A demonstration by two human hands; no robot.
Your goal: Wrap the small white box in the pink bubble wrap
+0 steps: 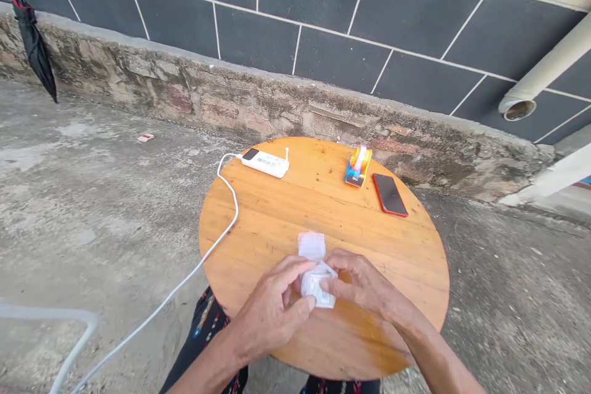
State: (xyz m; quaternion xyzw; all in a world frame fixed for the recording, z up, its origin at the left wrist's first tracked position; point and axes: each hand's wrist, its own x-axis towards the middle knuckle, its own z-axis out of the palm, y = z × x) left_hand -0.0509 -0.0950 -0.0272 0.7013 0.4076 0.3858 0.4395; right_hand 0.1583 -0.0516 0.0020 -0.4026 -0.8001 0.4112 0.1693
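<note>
Both hands are at a small packet in whitish, translucent wrapping [318, 288], near the front middle of a round wooden table. A flap of the same wrapping [311, 245] extends from its far side. My left hand [279, 301] is closed on the packet's left side, thumb at the near edge and fingers behind. On the right side, my right hand [355, 280] pinches it, with the thumb over the top and the fingertips at the far corner. What lies inside the wrapping is too blurred to name.
On the wooden table [268, 215] are a white box-shaped device [265, 162] with a white cable [235, 209], a yellow-and-blue tape dispenser [357, 167] and a red-edged phone [390, 194]. Behind it runs a stone ledge [258, 108]. A black umbrella [34, 43] leans there at the left.
</note>
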